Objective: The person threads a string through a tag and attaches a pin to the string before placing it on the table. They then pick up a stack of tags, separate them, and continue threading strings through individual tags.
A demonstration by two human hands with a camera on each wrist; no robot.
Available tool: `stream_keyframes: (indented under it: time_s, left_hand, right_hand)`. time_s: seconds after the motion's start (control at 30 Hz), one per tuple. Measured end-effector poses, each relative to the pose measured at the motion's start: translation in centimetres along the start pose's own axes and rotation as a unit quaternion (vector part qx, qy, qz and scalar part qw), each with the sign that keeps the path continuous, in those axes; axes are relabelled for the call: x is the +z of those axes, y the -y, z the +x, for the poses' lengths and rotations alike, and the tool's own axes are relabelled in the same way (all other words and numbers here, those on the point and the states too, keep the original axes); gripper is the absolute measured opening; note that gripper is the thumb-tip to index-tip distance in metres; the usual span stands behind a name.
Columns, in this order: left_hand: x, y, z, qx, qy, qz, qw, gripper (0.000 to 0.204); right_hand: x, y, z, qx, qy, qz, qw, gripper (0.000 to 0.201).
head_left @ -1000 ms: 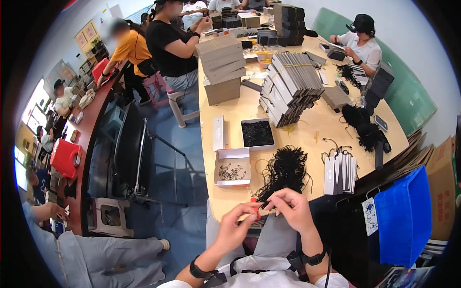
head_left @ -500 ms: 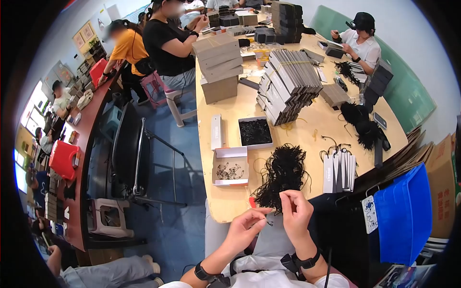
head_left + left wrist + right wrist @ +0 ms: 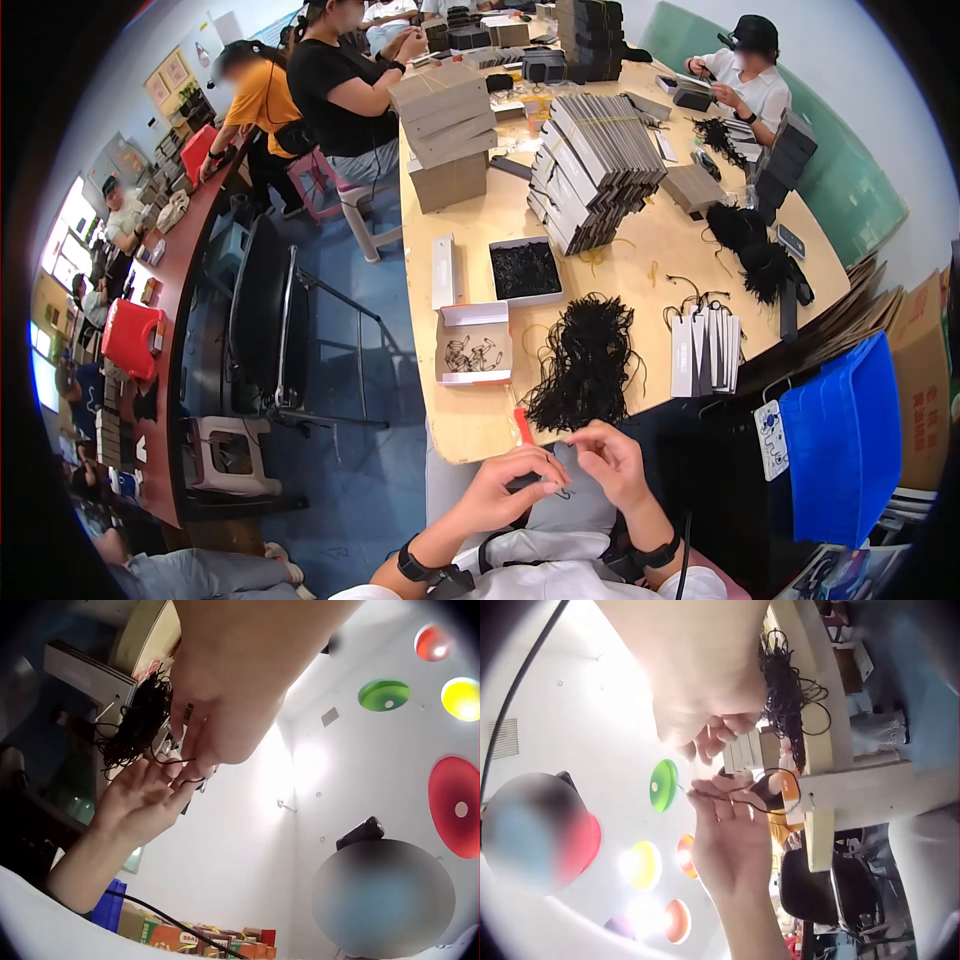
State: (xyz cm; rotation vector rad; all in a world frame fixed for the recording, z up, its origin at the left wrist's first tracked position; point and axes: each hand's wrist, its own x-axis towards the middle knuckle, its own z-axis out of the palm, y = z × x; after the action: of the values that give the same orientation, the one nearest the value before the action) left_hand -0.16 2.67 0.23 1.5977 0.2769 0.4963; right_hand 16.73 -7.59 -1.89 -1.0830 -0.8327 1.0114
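My left hand [image 3: 512, 487] is over my lap, just off the table's front edge, and holds a thin black cord [image 3: 565, 492] between thumb and fingers. In the right wrist view the cord [image 3: 787, 810] hangs in a loop across its fingers. My right hand [image 3: 612, 466] is to the right of it, fingers loosely bent and apart from the thumb, with nothing seen in its grasp. A red piece [image 3: 523, 426] sticks up at the table edge in front of the left hand. Behind it lies a tangled heap of black cords [image 3: 583, 365].
An open box with small metal pins [image 3: 473, 345] and a box of black pieces [image 3: 526, 270] stand left of the heap. Strung grey tags [image 3: 706, 350] lie on the right, tall bundled stacks [image 3: 597, 170] behind. A blue bin [image 3: 838, 450] stands at right; other people work around.
The hands were together at the red piece a second ago, with a black cord between them. They have since drawn apart, and the left hand has come down towards the lap with the cord.
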Motion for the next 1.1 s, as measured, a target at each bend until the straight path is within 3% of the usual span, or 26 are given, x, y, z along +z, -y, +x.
stream_keyframes:
  time_s: [0.03, 0.1, 0.13, 0.27, 0.33, 0.37, 0.43, 0.47, 0.53, 0.6, 0.9, 1.0, 1.1]
  left_hand:
    - [0.0, 0.1, -0.1, -0.001, 0.001, 0.0, 1.0, 0.005]
    - [0.0, 0.4, -0.4, 0.011, 0.04, 0.002, 0.999, 0.005]
    - [0.0, 0.4, -0.6, -0.003, 0.048, 0.015, 0.999, 0.005]
    - [0.0, 0.5, -0.9, -0.024, 0.049, 0.007, 0.999, 0.006]
    - [0.5, 0.6, -1.2, -0.096, -0.051, -0.027, 0.994, 0.005]
    - [0.4, 0.5, -1.1, -0.097, -0.052, -0.027, 0.994, 0.005]
    - [0.2, 0.2, -1.0, -0.068, -0.09, 0.136, 0.984, 0.008]
    - [0.1, 0.0, -0.9, -0.069, -0.09, 0.136, 0.984, 0.008]
    - [0.2, -0.5, -0.7, -0.06, -0.071, 0.209, 0.973, 0.01]
    - [0.4, -1.0, -0.7, -0.073, -0.063, 0.188, 0.977, 0.01]
    - [0.8, -1.2, -0.6, -0.102, -0.064, 0.116, 0.986, 0.01]
    - [0.8, -1.6, -0.4, -0.125, -0.057, 0.103, 0.985, 0.009]
    - [0.7, -1.7, -0.4, -0.13, -0.052, 0.092, 0.986, 0.008]
  right_hand:
    - [-0.2, 0.0, 0.4, 0.001, -0.001, 0.001, 1.0, 0.015]
    - [-0.4, 0.0, 1.3, 0.016, 0.14, -0.016, 0.99, 0.022]
    - [-0.5, 0.7, 1.7, 0.085, 0.184, -0.025, 0.979, 0.016]
    - [-0.5, -0.3, 1.9, 0.093, 0.193, 0.067, 0.974, 0.012]
    - [-0.9, 0.0, 1.9, 0.072, 0.163, 0.067, 0.982, 0.01]
    - [-1.3, 0.5, 2.0, 0.073, 0.164, 0.068, 0.981, 0.01]
    - [-1.8, 1.9, 1.8, 0.066, 0.238, 0.085, 0.965, 0.012]
    - [-1.6, 2.3, 1.6, 0.09, 0.243, 0.074, 0.963, 0.01]
    - [-1.1, 1.6, 1.8, 0.065, 0.232, 0.003, 0.971, 0.008]
    - [-0.7, 1.0, 2.0, 0.051, 0.205, -0.079, 0.974, 0.007]
    - [-0.2, -0.6, 1.1, 0.059, 0.155, 0.039, 0.985, 0.014]
    - [-0.3, 0.0, 0.8, 0.09, 0.16, 0.034, 0.982, 0.017]
    - [-0.2, -0.2, 0.8, 0.067, 0.155, 0.038, 0.985, 0.016]
